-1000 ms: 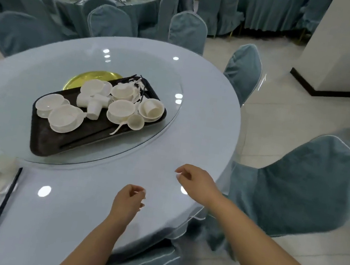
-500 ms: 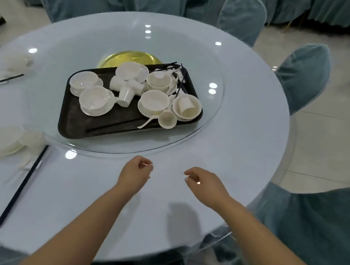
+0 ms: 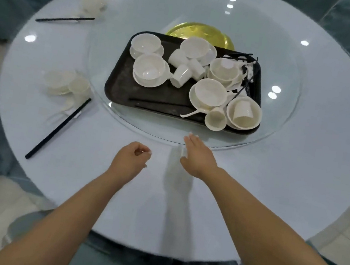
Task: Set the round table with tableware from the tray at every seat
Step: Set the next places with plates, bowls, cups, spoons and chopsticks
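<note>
The dark tray [image 3: 121, 92] sat on the glass turntable [image 3: 281, 116] in the middle of the round table [image 3: 298, 184], with a gold plate [image 3: 198, 32] showing just behind its far edge. On the tray lay white bowls on saucers [image 3: 149, 69], a few cups [image 3: 182, 74] tipped on their sides near its centre, a spoon [image 3: 191, 113] and loose black chopsticks [image 3: 244, 88] toward its right end. Left of the tray, on the cloth, one place setting [image 3: 67, 84] was laid with a pair of chopsticks [image 3: 56, 130] beside it; another setting [image 3: 91, 3] lay beyond the tray's far left corner, with its own chopsticks [image 3: 65, 19]. The person's right hand [image 3: 197, 156] reached flat toward the tray's near edge, fingers straight and together, fingertips at the turntable's rim, holding nothing. The left hand [image 3: 130, 159] hung over the cloth short of the tray, fingers loosely curled, empty.
</note>
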`<state>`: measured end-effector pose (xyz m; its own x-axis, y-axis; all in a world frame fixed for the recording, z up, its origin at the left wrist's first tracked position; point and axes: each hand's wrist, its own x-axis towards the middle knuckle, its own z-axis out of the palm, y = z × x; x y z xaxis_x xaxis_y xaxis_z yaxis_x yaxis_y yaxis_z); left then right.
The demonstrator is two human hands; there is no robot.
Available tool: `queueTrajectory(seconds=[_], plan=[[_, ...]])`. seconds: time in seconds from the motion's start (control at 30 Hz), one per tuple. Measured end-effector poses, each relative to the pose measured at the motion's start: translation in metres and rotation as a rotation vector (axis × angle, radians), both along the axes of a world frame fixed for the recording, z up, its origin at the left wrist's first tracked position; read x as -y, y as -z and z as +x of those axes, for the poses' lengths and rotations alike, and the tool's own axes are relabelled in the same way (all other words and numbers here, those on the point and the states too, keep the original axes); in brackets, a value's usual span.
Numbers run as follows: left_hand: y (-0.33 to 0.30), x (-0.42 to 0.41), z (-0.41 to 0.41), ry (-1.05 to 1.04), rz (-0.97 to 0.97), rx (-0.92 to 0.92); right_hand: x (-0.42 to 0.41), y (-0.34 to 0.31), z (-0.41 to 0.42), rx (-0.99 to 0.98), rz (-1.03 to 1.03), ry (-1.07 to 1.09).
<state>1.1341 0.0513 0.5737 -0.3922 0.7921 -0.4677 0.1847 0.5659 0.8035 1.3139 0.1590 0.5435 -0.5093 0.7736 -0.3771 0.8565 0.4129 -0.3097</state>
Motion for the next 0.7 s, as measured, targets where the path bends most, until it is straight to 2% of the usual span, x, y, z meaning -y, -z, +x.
queueTrajectory(seconds=[0.1,0.23,0.47,0.7], plan=[[0.001,0.01,0.001,-0.075,-0.01,-0.031,-0.017,0.018,0.008,0.129,0.004,-0.097],[0.006,0.01,0.016,-0.129,-0.044,-0.051,-0.029,0.038,0.047,0.206,0.049,-0.152],[0.015,-0.018,0.072,-0.178,-0.067,0.02,-0.046,0.049,0.087,0.085,0.066,-0.176],[0.009,-0.05,0.099,-0.177,-0.053,0.025,-0.067,0.057,0.138,0.063,0.129,-0.123]])
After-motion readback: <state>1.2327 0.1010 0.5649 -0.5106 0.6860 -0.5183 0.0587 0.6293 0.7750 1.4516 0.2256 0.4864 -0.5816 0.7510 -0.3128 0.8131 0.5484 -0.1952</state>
